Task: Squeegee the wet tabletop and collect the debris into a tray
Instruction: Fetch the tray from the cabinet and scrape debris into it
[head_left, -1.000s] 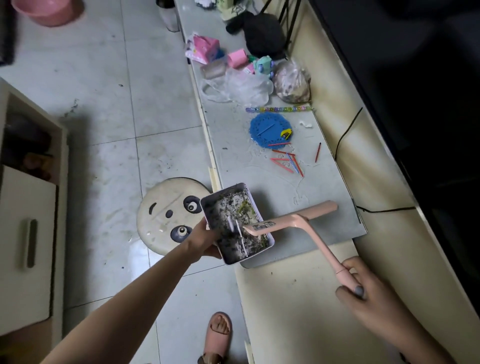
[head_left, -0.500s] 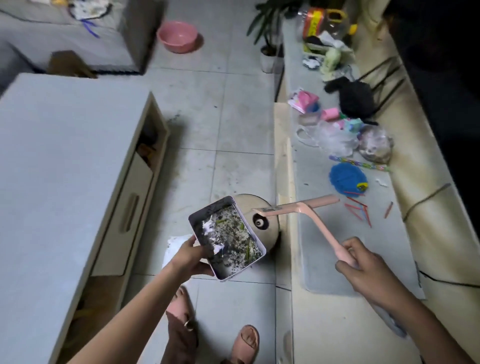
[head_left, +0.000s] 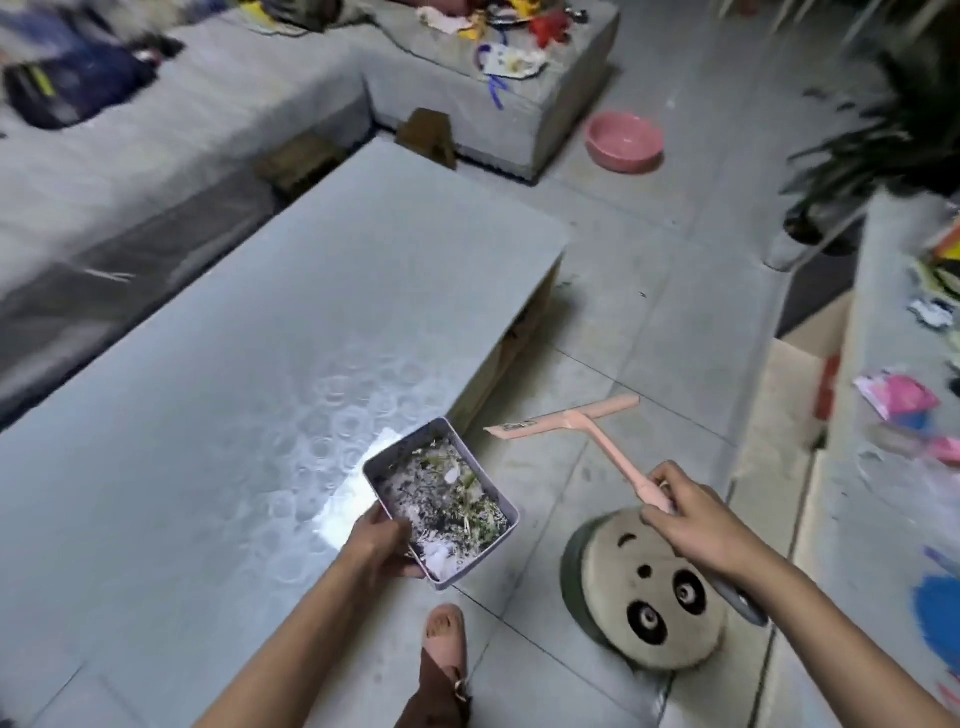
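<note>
**A:** Head view first. Where is the tray?

**B:** Lower centre of the frame. The tray (head_left: 475, 560) is held in the air, partly over the near corner of the grey worktop (head_left: 234, 364) and partly over the tiled floor (head_left: 597, 312). It is full of dark, wet-looking debris (head_left: 447, 501) and paper scraps.

**A:** And the grips?

**B:** The left grip (head_left: 379, 540) is closed on the tray's near corner, thumb over the rim. The right grip (head_left: 691, 525) is closed round the very end of the squeegee (head_left: 605, 442) handle. Its blade is raised over the floor, to the right of the tray and touching nothing.

**A:** What could go wrong?

**B:** My worry is the tray. It is held by one corner with its load stretching away from the grip, so a tilt could slide debris onto the worktop's shiny patch (head_left: 337, 415) or onto the floor.

**A:** And the squeegee?

**B:** Held that far back, the blade has a lot of leverage, and I'd guess it could swing or twist. If it's wet, drips would land on the tiles near the sandalled foot (head_left: 444, 636), which could make them slippery. The panda stool (head_left: 644, 597) sits just under the right grip and is easy to knock.

**A:** Can you read the finer detail?

**B:** The frame is soft, so I can't tell whether the tray is level.
</note>
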